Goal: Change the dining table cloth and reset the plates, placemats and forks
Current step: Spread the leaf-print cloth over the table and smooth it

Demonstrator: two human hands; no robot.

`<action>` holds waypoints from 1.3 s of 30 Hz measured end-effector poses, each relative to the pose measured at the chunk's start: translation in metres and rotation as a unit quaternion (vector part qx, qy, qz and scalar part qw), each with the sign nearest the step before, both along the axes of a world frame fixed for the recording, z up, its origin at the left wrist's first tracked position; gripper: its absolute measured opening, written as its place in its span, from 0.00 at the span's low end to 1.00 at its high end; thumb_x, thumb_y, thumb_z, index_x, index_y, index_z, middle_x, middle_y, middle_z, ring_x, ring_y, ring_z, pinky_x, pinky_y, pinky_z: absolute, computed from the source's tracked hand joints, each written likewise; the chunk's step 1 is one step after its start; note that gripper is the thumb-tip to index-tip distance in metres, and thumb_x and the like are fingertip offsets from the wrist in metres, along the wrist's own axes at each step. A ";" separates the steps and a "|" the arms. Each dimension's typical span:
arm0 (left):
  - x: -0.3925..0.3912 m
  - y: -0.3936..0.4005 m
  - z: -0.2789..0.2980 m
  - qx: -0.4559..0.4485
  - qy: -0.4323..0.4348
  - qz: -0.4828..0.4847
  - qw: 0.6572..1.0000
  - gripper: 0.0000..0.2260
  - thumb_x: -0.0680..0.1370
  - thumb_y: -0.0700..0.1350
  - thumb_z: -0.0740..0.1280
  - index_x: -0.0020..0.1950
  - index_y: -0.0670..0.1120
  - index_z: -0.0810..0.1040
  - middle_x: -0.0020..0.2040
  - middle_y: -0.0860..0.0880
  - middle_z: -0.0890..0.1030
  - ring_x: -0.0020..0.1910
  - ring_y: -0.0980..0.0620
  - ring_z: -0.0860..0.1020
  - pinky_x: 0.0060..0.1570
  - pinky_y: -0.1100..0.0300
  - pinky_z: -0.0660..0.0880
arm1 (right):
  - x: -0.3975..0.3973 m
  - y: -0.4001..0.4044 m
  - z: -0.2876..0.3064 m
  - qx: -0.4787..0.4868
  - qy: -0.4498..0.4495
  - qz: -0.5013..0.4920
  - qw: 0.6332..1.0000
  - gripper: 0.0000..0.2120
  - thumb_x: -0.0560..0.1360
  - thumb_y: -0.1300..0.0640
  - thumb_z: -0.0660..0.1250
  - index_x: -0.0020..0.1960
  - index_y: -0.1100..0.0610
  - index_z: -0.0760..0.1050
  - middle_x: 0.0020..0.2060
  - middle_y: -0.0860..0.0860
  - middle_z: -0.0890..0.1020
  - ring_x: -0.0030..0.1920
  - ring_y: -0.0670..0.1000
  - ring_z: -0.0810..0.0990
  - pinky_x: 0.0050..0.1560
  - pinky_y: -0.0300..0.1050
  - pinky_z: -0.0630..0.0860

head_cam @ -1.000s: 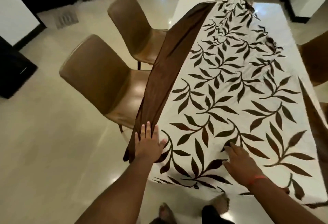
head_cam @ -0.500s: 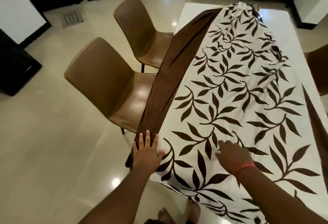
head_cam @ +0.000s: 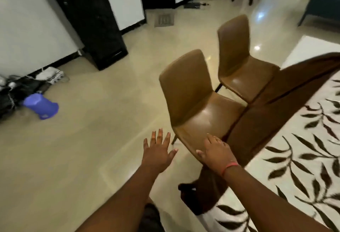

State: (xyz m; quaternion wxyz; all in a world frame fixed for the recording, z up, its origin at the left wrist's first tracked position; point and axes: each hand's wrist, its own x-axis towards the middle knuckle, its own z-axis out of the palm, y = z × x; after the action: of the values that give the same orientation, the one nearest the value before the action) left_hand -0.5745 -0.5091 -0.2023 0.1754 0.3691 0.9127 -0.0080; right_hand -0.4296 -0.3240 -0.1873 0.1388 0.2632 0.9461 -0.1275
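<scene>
A white table cloth (head_cam: 301, 150) with brown leaves and a wide brown border (head_cam: 276, 106) lies over the table at the right; its brown edge hangs off the near left corner. My left hand (head_cam: 158, 152) is spread open in the air above the floor, left of the near brown chair (head_cam: 193, 103). My right hand (head_cam: 217, 152), a red band at its wrist, rests flat on the front edge of that chair's seat, right beside the hanging brown border. No plates, placemats or forks are in view.
A second brown chair (head_cam: 237, 62) stands beyond the first. The bare white table corner (head_cam: 311, 47) shows at the far right. A purple stool (head_cam: 41, 105) lies by dark bags at the left wall. A black cabinet (head_cam: 95, 20) and a blue seat (head_cam: 323, 5) stand further back.
The view has swung left, away from the table. Both hands have left the cloth: the left now hovers over the floor, the right lies on the near chair's seat edge.
</scene>
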 end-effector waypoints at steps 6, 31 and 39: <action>-0.165 -0.081 -0.023 -0.010 -0.022 0.078 0.997 0.34 0.79 0.69 0.43 0.81 0.56 0.40 0.82 0.48 0.39 0.80 0.43 0.40 0.75 0.36 0.45 | -0.214 -0.069 -0.020 -0.060 0.014 0.099 0.993 0.32 0.79 0.35 0.56 0.77 0.50 0.58 0.77 0.53 0.62 0.76 0.55 0.63 0.72 0.54 0.66; -0.738 -0.031 0.035 -0.028 0.017 0.126 0.991 0.36 0.75 0.71 0.35 0.80 0.56 0.37 0.81 0.49 0.36 0.79 0.45 0.34 0.75 0.37 0.38 | -0.825 -0.005 0.007 -0.102 -0.006 0.134 0.986 0.52 0.61 0.20 0.32 0.80 0.45 0.40 0.80 0.49 0.41 0.80 0.56 0.43 0.77 0.63 0.48; -0.924 0.141 0.035 -0.024 0.054 -0.015 0.998 0.36 0.77 0.71 0.37 0.80 0.56 0.37 0.80 0.48 0.34 0.78 0.43 0.31 0.74 0.35 0.37 | -0.955 0.137 0.016 -0.065 0.027 -0.004 0.998 0.51 0.63 0.21 0.32 0.80 0.45 0.40 0.80 0.48 0.39 0.80 0.55 0.40 0.77 0.64 0.45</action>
State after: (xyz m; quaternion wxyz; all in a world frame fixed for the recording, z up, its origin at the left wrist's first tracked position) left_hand -1.4983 -0.3681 -0.1674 0.1345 0.3777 0.9146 -0.0526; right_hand -1.3846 -0.1874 -0.1715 0.1299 0.2542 0.9381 -0.1961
